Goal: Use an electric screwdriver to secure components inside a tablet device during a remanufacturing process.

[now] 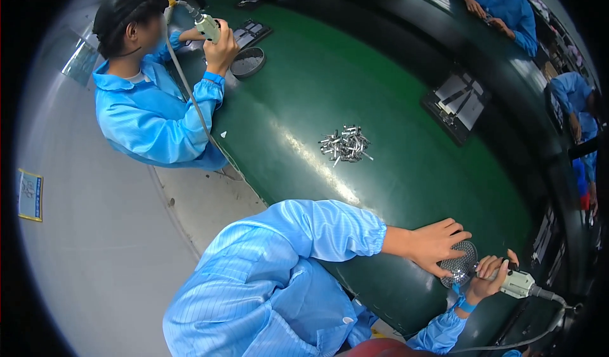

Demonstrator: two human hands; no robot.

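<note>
At the lower right, my left hand (438, 246) has its fingers spread over the near-left part of a round dish (464, 262) with a grey, dotted surface. I cannot make out anything held between its fingertips. On the other side of the dish, my right hand (487, 279) is wrapped round a pale electric screwdriver (517, 283). The tool lies nearly level, its front end toward the dish and its cable running off to the right. A blue band (467, 305) circles my right wrist. A loose heap of small metal parts (346, 145) lies farther off on the green table.
A co-worker (152, 84) at the upper left holds a similar screwdriver (207, 27) beside a round dark dish (247, 62). A black fixture tray (457, 103) stands at the table's far edge. Other people (501, 8) sit across. The green table (393, 103) fills the middle.
</note>
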